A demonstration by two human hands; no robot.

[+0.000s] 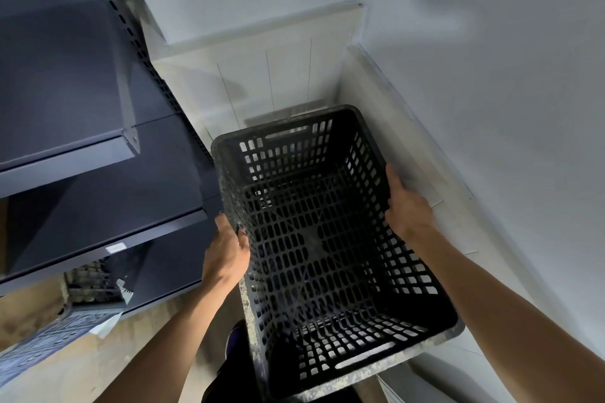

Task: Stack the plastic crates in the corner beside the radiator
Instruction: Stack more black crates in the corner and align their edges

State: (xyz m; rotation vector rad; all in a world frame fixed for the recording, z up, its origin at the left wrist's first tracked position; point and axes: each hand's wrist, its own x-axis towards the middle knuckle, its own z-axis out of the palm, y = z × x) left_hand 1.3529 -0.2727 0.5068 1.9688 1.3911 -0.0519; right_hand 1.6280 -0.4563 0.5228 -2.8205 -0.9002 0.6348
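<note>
A black perforated plastic crate (pixel 314 239) fills the middle of the head view, open side up, its rim dusty and speckled white. I hold it by both long sides above the floor. My left hand (pixel 226 255) grips the left rim, fingers curled over the edge. On the right rim, my right hand (pixel 406 203) presses flat with the thumb over the top. The crate's far end points into the white corner (pixel 340 88) where two walls meet. No radiator can be made out.
Dark blue metal shelving (pixel 98 147) stands close on the left, its shelf edges reaching toward the crate. A grey slotted crate (pixel 49 337) lies on the tan floor at the lower left. White tiled skirting (pixel 281 75) lines the corner. The right wall (pixel 491 108) is near.
</note>
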